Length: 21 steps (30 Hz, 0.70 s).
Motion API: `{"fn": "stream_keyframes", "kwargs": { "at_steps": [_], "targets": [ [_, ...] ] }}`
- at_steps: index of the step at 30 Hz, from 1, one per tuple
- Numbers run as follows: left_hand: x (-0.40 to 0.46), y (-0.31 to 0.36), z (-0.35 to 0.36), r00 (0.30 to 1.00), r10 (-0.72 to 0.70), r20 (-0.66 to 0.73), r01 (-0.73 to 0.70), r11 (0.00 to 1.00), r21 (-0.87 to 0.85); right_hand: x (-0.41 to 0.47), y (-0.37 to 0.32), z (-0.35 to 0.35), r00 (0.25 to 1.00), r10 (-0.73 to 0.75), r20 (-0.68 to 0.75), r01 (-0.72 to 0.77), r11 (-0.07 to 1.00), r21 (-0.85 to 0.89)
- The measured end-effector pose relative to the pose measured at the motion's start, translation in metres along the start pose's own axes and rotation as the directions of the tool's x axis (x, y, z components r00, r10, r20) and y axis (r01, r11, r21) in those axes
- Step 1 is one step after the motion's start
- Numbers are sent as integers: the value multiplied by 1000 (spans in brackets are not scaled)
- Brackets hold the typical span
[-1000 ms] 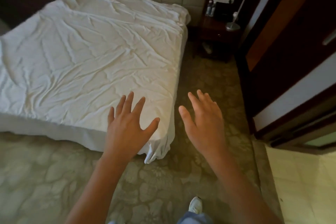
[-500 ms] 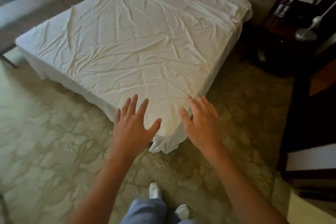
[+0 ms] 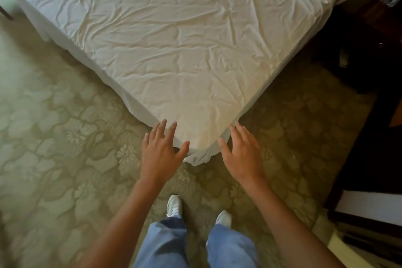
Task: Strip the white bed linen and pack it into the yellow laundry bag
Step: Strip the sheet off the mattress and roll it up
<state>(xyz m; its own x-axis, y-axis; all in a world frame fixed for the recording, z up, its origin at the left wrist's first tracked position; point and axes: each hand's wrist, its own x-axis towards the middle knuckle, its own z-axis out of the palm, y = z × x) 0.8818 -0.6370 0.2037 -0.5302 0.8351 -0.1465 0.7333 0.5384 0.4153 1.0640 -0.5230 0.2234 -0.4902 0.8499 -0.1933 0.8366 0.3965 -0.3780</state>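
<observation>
We hold both hands released, fingers spread: left hand and right hand flank near corner of wrinkled white sheet on bed, above patterned carpet.

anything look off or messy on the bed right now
Nothing damaged or spilled. The white sheet is heavily creased all over, and its near corner hangs loose in a bunched flap between the left hand and right hand.

Dim warm light, dark right side, wide-angle bend
</observation>
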Motion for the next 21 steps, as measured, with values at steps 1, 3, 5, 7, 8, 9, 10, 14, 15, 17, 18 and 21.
{"fn": "stream_keyframes", "kwargs": {
  "at_steps": [1, 3, 5, 7, 8, 9, 10, 14, 15, 17, 18, 21],
  "targets": [
    [1, -6, 16, 999, -32, 22, 33, 999, -26, 4, 10, 13, 999, 2, 37, -2, 1000, 8],
    [4, -14, 51, 993, -98, 60, 103, 991, -82, 15, 33, 41, 993, 11, 115, -14, 1000, 28],
    [5, -19, 90, 981, -170, 94, 180, 976, -125, 29, 57, 72, 980, 22, 198, -33, 998, 52],
    [6, -20, 127, 961, -246, 130, 267, 947, -177, 44, 78, 104, 962, 36, 272, -60, 995, 79],
    [6, -21, 146, 949, -278, 151, 305, 931, -201, 52, 89, 120, 953, 40, 301, -68, 994, 86],
    [5, -22, 166, 936, -306, 172, 339, 915, -218, 57, 99, 136, 943, 45, 331, -79, 993, 91],
    [6, -23, 184, 926, -326, 189, 365, 901, -233, 63, 108, 152, 933, 55, 355, -96, 990, 99],
    [11, -25, 255, 892, -399, 211, 447, 845, -293, 83, 145, 218, 899, 73, 431, -169, 968, 188],
    [13, -27, 272, 888, -408, 214, 457, 835, -307, 87, 154, 234, 894, 70, 444, -178, 962, 207],
    [19, -32, 301, 877, -431, 215, 481, 806, -346, 94, 169, 263, 891, 71, 449, -194, 953, 233],
    [23, -36, 314, 874, -440, 205, 486, 792, -369, 98, 175, 277, 892, 79, 445, -207, 947, 247],
    [39, -51, 346, 871, -458, 177, 486, 754, -443, 112, 186, 315, 903, 84, 421, -230, 923, 309]
  ]
}}
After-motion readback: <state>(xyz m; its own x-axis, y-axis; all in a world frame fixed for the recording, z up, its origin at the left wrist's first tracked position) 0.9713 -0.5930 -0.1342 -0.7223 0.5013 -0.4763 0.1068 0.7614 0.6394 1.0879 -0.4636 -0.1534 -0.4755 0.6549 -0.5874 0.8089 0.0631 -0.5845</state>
